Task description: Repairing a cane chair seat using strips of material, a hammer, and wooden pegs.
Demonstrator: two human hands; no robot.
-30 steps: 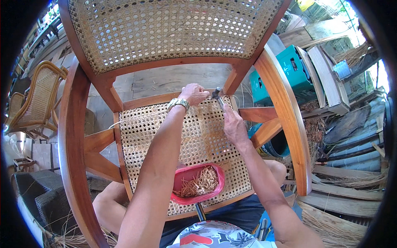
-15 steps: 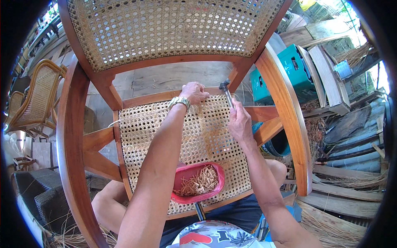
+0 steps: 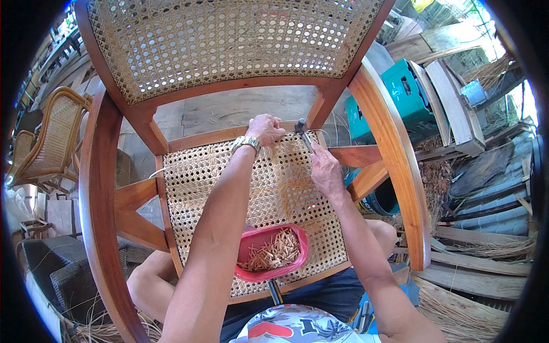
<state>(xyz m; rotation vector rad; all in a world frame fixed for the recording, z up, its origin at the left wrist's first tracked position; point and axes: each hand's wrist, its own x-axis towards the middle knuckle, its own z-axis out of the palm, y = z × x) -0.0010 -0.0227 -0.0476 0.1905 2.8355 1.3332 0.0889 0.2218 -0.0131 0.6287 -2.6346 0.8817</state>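
A wooden armchair with a woven cane seat (image 3: 200, 166) stands in front of me. At the back rail of the seat, my left hand (image 3: 265, 130) has its fingers drawn together; whatever they pinch is hidden. My right hand (image 3: 327, 174) is closed round the handle of a hammer (image 3: 305, 136). The hammer's dark head lies just right of my left fingertips, close to the rail. Nearer to me on the seat rests a pink-red tray (image 3: 245, 246), partly behind my left forearm, holding many short wooden pegs (image 3: 280, 251).
The cane backrest (image 3: 229, 46) rises beyond the seat, with wooden armrests (image 3: 394, 160) on both sides. Green crates (image 3: 403, 91) and a dark bucket (image 3: 383, 197) stand to the right. A rattan chair (image 3: 51, 134) is at the left. Planks and cane strands lie at the lower right.
My right hand has moved a little left, bringing the hammer head left and lower, closer to my left fingers. My left hand stays at the back rail.
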